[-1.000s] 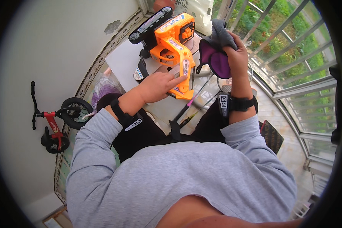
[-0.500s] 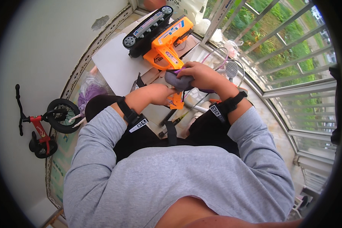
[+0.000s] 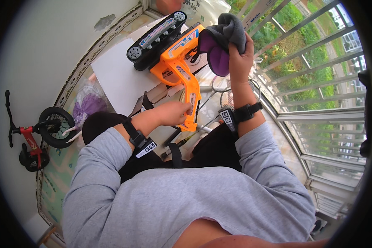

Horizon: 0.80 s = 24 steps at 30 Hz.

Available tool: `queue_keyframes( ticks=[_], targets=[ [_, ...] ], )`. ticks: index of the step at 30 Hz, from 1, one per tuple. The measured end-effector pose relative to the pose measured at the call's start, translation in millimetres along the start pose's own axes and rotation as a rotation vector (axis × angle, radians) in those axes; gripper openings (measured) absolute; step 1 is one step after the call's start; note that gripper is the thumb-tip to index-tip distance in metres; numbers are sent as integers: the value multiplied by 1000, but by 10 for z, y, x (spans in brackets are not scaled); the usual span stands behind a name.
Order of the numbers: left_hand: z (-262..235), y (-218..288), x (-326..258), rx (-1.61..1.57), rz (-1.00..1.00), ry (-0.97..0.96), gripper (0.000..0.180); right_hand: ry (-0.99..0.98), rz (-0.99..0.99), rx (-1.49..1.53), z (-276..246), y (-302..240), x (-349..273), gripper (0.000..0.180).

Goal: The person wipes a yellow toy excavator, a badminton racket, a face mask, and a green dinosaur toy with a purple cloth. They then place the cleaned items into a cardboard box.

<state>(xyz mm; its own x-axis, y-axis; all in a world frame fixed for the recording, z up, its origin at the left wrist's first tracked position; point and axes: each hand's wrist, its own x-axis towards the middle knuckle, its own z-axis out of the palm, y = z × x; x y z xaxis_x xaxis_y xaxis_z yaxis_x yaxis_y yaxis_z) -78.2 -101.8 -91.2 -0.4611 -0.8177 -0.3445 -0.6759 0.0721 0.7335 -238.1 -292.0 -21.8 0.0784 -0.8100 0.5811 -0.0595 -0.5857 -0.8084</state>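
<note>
An orange toy excavator with black tracks lies tipped on its side in front of me. Its jointed orange arm reaches back toward my lap. My left hand is closed around the lower part of that arm. Raised up on the right, my right hand grips a grey and purple cloth. The cloth hangs folded beside the excavator's body, apart from the arm, its purple side partly showing.
White sheets lie under the excavator. Badminton rackets rest on the floor to the right, by the barred window. A red balance bike stands at the left wall, near a purple plastic bag.
My right hand has lifted the cloth off the excavator's arm, up and to the right. The arm now shows more fully, with my left hand still at its lower part.
</note>
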Motion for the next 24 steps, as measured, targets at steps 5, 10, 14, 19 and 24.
queue_keyframes(
  ticks=[5, 10, 14, 19, 24],
  targets=[
    [57, 70, 6, 36, -45, 112, 28, -407, -412, -447, 428, -129, -271, 59],
    [81, 71, -40, 126, -103, -28, 46, -715, -506, -647, 682, -203, -605, 60],
    [95, 67, -66, 155, -70, -11, 52, -638, -473, -599, 581, -71, -502, 53],
    [110, 71, -70, 133, -143, -41, 44, -463, -357, -610, 406, 149, -283, 54],
    [80, 57, -65, 82, -116, -28, 41, -440, -165, -554, 267, 325, -196, 54]
  ],
)
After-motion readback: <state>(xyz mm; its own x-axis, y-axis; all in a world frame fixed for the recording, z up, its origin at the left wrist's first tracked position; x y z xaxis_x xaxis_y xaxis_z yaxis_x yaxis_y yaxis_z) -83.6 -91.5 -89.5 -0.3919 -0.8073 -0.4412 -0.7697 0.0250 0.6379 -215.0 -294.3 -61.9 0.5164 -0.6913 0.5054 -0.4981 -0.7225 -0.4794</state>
